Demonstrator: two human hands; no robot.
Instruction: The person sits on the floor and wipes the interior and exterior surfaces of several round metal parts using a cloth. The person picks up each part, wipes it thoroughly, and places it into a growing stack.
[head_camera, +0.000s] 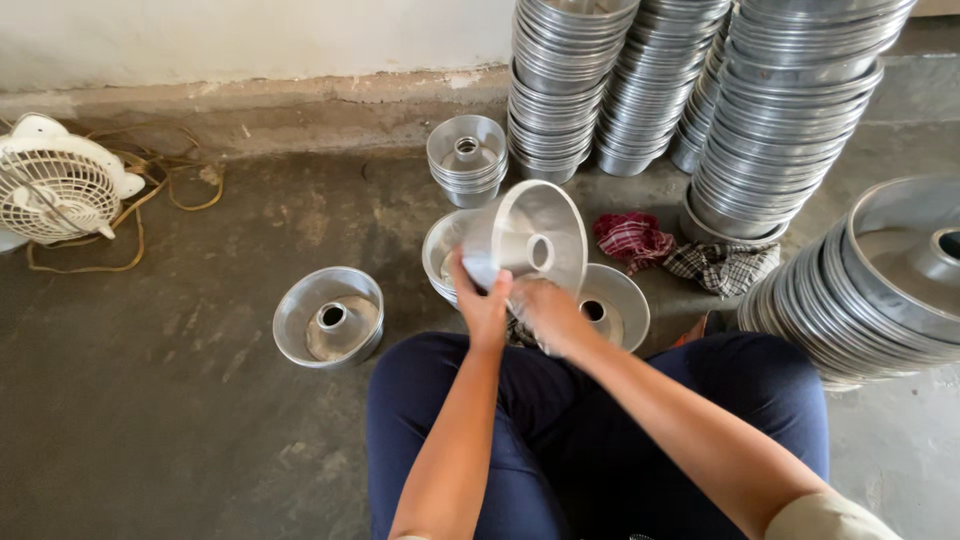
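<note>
Far left, against the wall: a small white fan (55, 185) on the concrete floor (180, 400), a tan cord (150, 195) looped beside it. Near left of centre: one metal ring-shaped cake tin (328, 316), upright, standing alone. Far centre: a short stack of smaller tins (467, 158). Centre, above the person's lap: a ring tin (528, 238) tipped on its side, open face turned toward the camera, held off the floor. The left hand (482, 300) is closed over its near rim, pinching it with a scrap of pale cloth (481, 270); the right hand (548, 315) is curled at the lower rim, though its exact hold cannot be told. Two more tins (615, 305) lie just behind. Right of centre: a red checked rag (632, 238) and a dark checked rag (722, 266). Far right: tall stacks of tins (690, 90); near right, a leaning stack (880, 290).
</note>
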